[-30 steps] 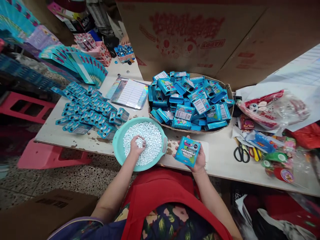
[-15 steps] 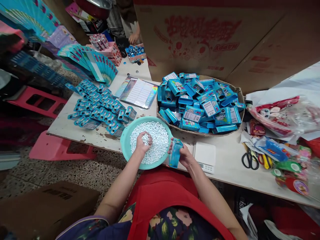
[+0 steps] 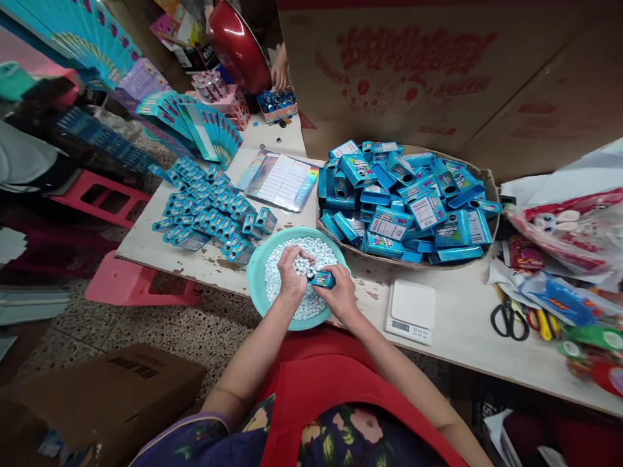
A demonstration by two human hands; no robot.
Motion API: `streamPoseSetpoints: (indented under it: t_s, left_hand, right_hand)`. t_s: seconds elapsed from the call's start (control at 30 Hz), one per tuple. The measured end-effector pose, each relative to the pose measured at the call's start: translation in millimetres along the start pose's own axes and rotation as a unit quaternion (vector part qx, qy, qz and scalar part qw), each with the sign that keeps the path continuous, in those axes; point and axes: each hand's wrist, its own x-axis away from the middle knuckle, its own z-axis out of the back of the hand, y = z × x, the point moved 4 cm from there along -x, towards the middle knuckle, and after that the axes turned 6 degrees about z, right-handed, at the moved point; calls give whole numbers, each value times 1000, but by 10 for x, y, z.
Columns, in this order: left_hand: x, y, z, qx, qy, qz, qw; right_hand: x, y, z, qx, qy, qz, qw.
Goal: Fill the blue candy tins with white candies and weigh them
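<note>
My left hand holds a handful of small white candies above the teal bowl, which is full of the same candies. My right hand grips a small blue candy box over the bowl, its open end turned toward my left hand. The two hands meet at the box's mouth. A wicker basket heaped with blue boxes stands just behind the bowl.
A small white scale sits right of the bowl. Rows of filled blue boxes lie at the left, with a holographic sheet behind. Scissors and plastic bags clutter the right. Another person's hand holds a red pan at the far end.
My right hand brought the blue box from in front of me over the bowl and turned it end-on. My left hand lifted candies from the bowl to the box's opening.
</note>
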Motion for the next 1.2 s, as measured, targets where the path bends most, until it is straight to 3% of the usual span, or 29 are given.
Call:
streamPoseSetpoints:
  t_s: [0.23,0.5,1.2]
  left_hand:
    - [-22,-17,-8,-46,0,-32,998]
    - [-3,33,-50,-81,5,-59,995]
    - [65,68,-111,-107,-19,-67,992]
  right_hand:
    - [-35,-66,10,43,-4,-3,999]
    - [-55,-88,-13,11,-10,-1,1000]
    - [-45,-86,79,-8,29,-9,999]
